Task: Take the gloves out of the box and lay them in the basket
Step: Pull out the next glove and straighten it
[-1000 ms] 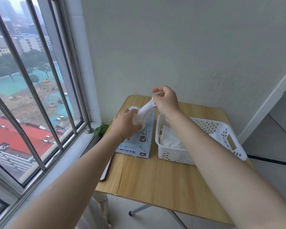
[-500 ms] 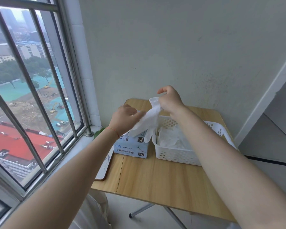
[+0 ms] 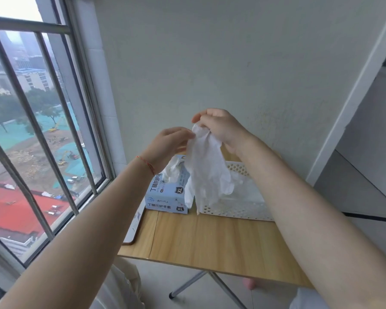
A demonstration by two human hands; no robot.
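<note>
Both hands are raised above the worktop (image 3: 210, 241). The right hand (image 3: 221, 128) pinches the cuff of a white glove (image 3: 206, 170) with curled fingers, and the left hand (image 3: 169, 143) pinches the same cuff just beside that grip. The glove hangs limp below the grip, its fingers dangling in front of the gap between the light-blue glove box (image 3: 165, 197), left of the grip, and the white perforated basket (image 3: 239, 210), below and right, which holds more gloves.
</note>
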